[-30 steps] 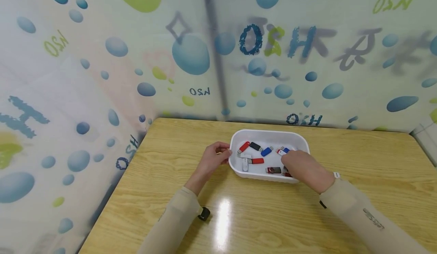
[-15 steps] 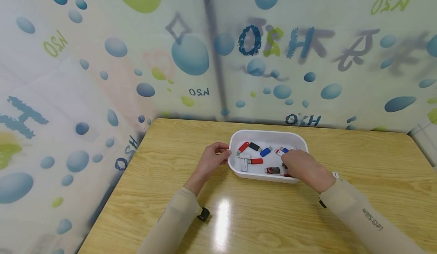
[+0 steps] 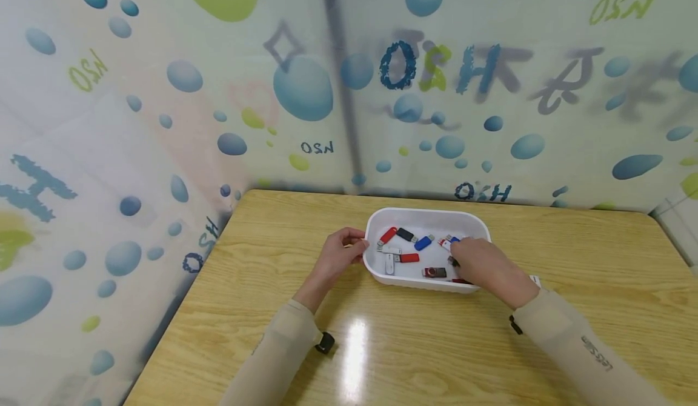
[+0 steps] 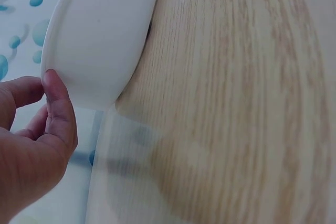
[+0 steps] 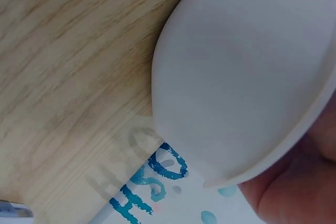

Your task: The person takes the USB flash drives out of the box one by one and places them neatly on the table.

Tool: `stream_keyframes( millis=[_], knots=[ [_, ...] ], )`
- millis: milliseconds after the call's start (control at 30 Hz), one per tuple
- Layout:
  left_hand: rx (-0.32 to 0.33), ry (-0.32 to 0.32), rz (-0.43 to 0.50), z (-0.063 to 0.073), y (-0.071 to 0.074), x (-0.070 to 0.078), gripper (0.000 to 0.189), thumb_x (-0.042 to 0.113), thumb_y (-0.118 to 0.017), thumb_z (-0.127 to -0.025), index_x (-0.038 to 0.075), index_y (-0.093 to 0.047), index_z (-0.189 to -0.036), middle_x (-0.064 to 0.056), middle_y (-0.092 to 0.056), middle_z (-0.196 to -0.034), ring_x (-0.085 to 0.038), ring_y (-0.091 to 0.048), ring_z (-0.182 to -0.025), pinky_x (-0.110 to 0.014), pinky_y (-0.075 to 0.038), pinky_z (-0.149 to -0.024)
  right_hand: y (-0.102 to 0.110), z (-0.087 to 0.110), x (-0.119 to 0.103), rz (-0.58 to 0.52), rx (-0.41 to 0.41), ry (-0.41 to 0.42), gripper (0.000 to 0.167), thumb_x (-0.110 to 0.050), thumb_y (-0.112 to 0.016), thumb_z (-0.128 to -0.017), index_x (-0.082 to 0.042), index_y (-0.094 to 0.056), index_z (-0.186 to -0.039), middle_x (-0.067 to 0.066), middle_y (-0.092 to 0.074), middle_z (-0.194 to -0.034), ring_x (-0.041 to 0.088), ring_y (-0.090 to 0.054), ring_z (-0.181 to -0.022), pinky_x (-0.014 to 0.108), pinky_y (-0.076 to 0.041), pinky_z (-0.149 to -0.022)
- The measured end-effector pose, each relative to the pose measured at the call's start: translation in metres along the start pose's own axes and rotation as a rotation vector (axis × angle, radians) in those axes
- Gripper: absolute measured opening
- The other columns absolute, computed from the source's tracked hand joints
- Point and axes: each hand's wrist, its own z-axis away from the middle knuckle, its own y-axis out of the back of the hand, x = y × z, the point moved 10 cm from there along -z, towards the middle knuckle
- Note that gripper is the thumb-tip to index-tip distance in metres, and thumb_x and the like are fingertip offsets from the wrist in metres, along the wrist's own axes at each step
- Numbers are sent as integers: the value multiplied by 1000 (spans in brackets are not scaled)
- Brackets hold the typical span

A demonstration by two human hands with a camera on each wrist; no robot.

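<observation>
A white plastic bin (image 3: pixel 431 214) holds several USB flash drives. Its left end is pinched at the rim by my left hand (image 3: pixel 339 254); the left wrist view shows the thumb and a finger (image 4: pixel 59 95) meeting at the edge. My right hand (image 3: pixel 482 265) reaches over the bin's right end, fingers down inside and their tips hidden. Beside them lie a dark drive (image 3: pixel 453 262), a red-and-white drive (image 3: pixel 445 244) and a dark red drive (image 3: pixel 460 281). Whether the right fingers hold a drive, I cannot tell. In the right wrist view, the bin's wall (image 5: pixel 236 72) covers most of that hand.
Further left in the bin are a red drive (image 3: pixel 409 258), a black drive (image 3: pixel 405 234), a blue drive (image 3: pixel 423 242) and white ones. The bin stands on a wooden table (image 3: pixel 436 345). A small white item (image 3: pixel 535 280) lies past the right wrist. A patterned curtain (image 3: pixel 305 169) hangs behind.
My right hand has shifted slightly within the bin, and a little more of the dark drive shows by its fingertips. The left hand stays on the rim.
</observation>
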Motion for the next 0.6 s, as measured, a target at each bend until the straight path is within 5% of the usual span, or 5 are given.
stream_keyframes(
  millis=[600],
  knots=[
    [1,8,4,-1,0,-2,24,6,-67,-99,-5,-65,-121,-13,-62,-102,-17,-61,-81,-28,-59,-72,36,26,11,-182,312,-88,23,-10,-78,-88,2,-68,-104,10,-63,-93,22,-55,-76,42,-55,-71]
  ],
)
